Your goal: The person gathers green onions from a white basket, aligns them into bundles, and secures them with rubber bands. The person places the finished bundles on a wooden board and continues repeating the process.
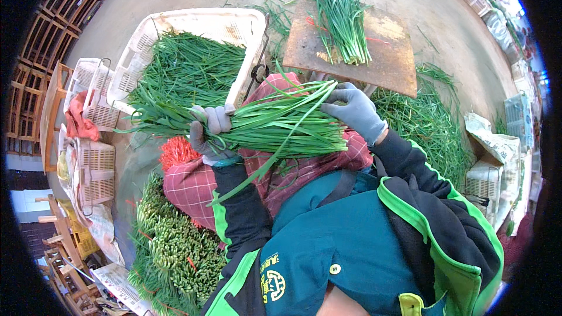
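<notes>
My left hand [213, 134], in a grey glove, is closed round the leafy part of a bunch of garlic chives [290, 129] lying level above my lap. Gloved as well, my right hand [351, 105] pinches the pale ends of a few stalks at the bunch's upper right corner. One long leaf hangs down across the bunch towards my left sleeve. Beyond my knees, another bunch of chives [344, 26] rests on a worn wooden board [395, 66], over a red tie [377, 41].
A white plastic crate [210, 15] of loose chives stands ahead left. Tied bunches [180, 237] are piled at lower left, near red ties [178, 151]. Loose leaves [430, 127] cover the floor right of the board. Stacked crates [96, 171] stand at the left, more [483, 180] at the right.
</notes>
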{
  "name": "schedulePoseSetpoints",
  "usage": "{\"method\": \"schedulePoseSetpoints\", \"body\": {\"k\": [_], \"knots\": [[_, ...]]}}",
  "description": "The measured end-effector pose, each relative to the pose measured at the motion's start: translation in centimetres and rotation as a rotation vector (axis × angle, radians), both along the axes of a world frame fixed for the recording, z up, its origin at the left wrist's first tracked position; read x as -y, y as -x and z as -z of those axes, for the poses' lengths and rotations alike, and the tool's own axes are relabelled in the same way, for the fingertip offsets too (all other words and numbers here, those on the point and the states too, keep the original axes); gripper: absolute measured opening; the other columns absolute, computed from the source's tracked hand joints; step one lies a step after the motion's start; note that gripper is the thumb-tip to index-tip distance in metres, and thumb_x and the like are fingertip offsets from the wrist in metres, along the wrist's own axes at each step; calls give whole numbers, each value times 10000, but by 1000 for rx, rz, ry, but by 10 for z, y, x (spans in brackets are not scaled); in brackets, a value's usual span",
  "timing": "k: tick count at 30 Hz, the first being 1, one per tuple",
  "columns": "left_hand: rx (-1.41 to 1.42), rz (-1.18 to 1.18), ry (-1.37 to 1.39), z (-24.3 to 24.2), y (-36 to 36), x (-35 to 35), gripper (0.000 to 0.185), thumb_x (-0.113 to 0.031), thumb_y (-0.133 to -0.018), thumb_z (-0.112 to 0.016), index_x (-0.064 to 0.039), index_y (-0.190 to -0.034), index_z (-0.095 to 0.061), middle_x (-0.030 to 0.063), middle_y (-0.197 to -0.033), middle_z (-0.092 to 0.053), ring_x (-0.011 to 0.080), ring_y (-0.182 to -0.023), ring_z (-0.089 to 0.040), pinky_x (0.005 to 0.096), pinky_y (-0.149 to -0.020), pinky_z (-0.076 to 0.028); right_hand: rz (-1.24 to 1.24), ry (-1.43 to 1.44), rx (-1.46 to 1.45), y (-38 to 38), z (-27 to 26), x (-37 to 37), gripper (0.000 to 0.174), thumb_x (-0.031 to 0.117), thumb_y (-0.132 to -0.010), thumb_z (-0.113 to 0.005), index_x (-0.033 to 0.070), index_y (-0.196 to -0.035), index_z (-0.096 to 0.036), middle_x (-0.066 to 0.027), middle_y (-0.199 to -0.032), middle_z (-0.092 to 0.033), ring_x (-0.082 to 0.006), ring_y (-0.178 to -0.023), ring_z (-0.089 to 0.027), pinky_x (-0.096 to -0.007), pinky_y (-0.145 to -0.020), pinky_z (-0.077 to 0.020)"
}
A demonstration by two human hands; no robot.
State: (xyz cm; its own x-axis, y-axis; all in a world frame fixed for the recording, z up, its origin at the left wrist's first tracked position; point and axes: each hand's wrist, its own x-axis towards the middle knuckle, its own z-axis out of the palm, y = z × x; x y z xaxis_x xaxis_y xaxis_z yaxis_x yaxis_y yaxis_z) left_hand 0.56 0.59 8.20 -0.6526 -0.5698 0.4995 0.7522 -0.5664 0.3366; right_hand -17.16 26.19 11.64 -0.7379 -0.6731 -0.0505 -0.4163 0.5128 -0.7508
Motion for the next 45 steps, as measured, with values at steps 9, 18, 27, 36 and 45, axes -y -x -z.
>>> {"method": "schedulePoseSetpoints", "body": {"k": [9,18,27,36,45], "knots": [[138,-109,90,-20,1,-14,186,-305,-989,-525,-135,-915,-540,-33,-653,-424,142,-633,-406,383,-889,-401,-42,-552,-1042,-15,20,14,85,156,-894,-537,123,-918,-612,-71,-764,-635,-230,-717,-663,-377,-596,-500],[0,-7,-82,3,-12,8,197,-271,-968,-574,-132,-844,-510,-51,-590,-390,118,-554,-340,362,-857,-393,-49,-993,-532,69,92,-119,175,138,-884,-557,80,-1022,-648,-126,-787,-727,-327,-812,-733,-485,-598,-557],[-36,112,-280,31,-7,15,288,-235,-976,-581,-146,-744,-436,-78,-593,-329,97,-569,-323,327,-881,-391,-196,-106,-847,51,36,-56,456,209,-792,-711,141,-1233,-616,-117,-1059,-657,-313,-964,-654,-401,-818,-515],[-24,124,-340,51,-13,26,274,-269,-1012,-530,-126,-781,-488,-72,-608,-318,102,-587,-312,340,-878,-390,-384,-568,-982,69,53,-84,189,194,-762,-640,160,-938,-702,-41,-880,-626,-237,-858,-651,-405,-732,-502],[209,17,-477,47,-8,26,267,-284,-989,-576,-114,-787,-539,-18,-654,-476,170,-691,-500,381,-942,-438,-294,-219,42,93,4,-96,383,365,-912,-652,38,-1107,-691,-183,-917,-712,-309,-866,-693,-400,-804,-531]]}}
